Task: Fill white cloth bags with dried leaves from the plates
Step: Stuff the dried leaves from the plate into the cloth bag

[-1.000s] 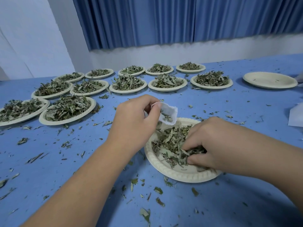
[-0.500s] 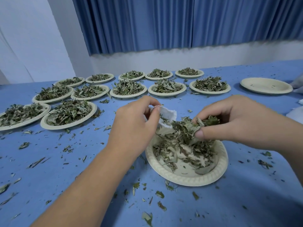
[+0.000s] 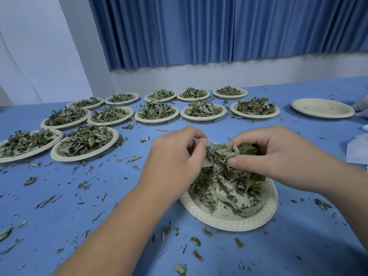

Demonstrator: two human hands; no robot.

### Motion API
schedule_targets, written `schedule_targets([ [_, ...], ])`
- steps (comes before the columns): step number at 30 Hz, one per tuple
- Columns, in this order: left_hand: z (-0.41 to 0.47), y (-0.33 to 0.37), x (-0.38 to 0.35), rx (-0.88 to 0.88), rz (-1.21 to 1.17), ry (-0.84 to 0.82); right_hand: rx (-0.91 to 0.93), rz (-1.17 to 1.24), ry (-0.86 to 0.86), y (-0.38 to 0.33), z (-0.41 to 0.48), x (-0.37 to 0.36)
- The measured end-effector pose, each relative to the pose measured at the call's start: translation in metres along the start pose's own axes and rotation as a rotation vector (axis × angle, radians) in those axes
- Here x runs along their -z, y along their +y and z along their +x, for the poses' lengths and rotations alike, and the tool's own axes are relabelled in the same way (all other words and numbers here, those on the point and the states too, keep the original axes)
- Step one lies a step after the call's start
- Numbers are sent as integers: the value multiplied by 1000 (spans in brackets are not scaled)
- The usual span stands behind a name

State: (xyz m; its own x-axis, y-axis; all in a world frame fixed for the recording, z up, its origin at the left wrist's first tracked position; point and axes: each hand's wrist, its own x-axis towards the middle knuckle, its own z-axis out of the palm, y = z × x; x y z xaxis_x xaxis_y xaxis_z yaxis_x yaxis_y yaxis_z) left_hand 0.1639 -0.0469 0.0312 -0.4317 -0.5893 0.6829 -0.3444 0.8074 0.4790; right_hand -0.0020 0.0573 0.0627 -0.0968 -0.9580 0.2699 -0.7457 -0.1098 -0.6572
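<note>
A pleated blue curtain [image 3: 219,30] hangs across the back of the room, its lower hem ending above a strip of pale wall [image 3: 229,76] that runs down to the far edge of the surface [image 3: 59,206]. Left of the curtain stands a plain white wall [image 3: 29,56], with a pale upright panel [image 3: 85,56] just beside the curtain's edge. The surface is covered in blue and spreads wide under soft, even light.
</note>
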Motion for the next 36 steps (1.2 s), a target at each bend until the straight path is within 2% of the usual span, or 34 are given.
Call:
schedule_targets([
  [7, -3, 5, -8, 59, -142, -41, 43, -140, 48, 0, -1, -9],
  [17, -3, 15, -11, 291, -432, -88, 114, -440, 109, -2, 3, -23],
  [23, -4, 20, -9, 331, -478, -132, 92, -489, 107, -5, 4, -24],
  [29, -4, 21, -11, 354, -464, -106, 97, -478, 82, -3, 1, -18],
  [36, -5, 23, -13, 375, -453, -77, 133, -358, 58, -3, 1, -17],
])
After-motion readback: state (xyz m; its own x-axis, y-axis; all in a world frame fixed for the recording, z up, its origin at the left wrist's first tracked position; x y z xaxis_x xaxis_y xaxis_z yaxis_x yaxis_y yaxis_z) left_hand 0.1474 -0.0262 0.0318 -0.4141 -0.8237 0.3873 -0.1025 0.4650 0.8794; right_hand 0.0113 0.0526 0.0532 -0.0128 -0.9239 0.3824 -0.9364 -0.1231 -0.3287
